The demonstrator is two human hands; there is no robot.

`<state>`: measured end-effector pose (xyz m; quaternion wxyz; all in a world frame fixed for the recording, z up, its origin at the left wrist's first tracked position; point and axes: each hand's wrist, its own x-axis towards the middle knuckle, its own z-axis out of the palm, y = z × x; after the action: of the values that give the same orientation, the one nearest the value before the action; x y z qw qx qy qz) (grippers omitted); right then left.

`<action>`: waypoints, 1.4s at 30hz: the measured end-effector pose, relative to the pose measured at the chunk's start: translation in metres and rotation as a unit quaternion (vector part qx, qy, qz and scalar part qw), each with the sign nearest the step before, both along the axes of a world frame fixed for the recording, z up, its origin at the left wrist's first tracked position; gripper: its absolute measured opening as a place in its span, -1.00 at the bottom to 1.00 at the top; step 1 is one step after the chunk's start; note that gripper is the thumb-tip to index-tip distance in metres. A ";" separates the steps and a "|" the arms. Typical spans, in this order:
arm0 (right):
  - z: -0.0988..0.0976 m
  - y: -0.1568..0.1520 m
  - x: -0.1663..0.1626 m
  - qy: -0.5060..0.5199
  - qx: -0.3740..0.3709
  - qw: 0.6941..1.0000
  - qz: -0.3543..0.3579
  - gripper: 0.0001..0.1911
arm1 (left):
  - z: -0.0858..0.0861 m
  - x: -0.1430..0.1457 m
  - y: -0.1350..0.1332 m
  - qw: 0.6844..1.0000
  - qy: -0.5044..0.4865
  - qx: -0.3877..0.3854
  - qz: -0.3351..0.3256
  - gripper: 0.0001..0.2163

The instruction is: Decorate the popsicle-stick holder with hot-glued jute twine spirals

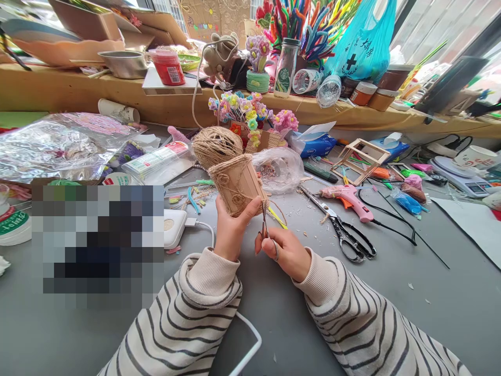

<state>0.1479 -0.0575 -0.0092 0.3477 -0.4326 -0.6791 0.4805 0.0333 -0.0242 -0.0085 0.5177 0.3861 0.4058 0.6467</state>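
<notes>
My left hand (pixel 230 230) grips a small cup (pixel 237 183) made of wooden sticks and trimmed with twine spirals, holding it tilted above the grey table (pixel 391 303). My right hand (pixel 284 253) is closed on small scissors (pixel 265 222), whose blades point up at the cup's lower right edge where a loose twine end hangs. A ball of jute twine (pixel 216 145) sits just behind the cup. Both sleeves are white with dark stripes.
Large black-handled scissors (pixel 344 230) and a pink glue gun (pixel 348 198) lie to the right. A clear plastic bag (pixel 279 167), a white power bank (pixel 174 227) with cable, pipe-cleaner flowers (pixel 250 112), a stick frame (pixel 360 159) and a cluttered shelf (pixel 117 91) surround the spot.
</notes>
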 end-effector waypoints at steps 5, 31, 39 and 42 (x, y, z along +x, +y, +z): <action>-0.002 0.001 0.002 0.003 -0.016 1.000 -0.018 -0.41 | 0.003 0.000 0.000 1.000 -0.012 -0.008 -0.009 -0.46; 0.002 -0.002 0.000 -0.019 -0.010 0.992 -0.125 -0.53 | 0.001 0.000 0.001 1.000 0.010 -0.015 0.011 -0.46; 0.000 -0.002 0.000 -0.011 -0.017 0.990 -0.142 -0.50 | 0.000 0.000 0.001 1.000 0.013 -0.023 0.013 -0.45; 0.000 -0.002 -0.001 -0.002 -0.027 0.990 -0.141 -0.51 | 0.000 0.000 0.002 1.000 0.013 -0.012 0.007 -0.45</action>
<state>0.1471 -0.0592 -0.0091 0.3988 -0.5340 -0.5989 0.4441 0.0331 -0.0226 -0.0082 0.5128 0.3853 0.4225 0.6404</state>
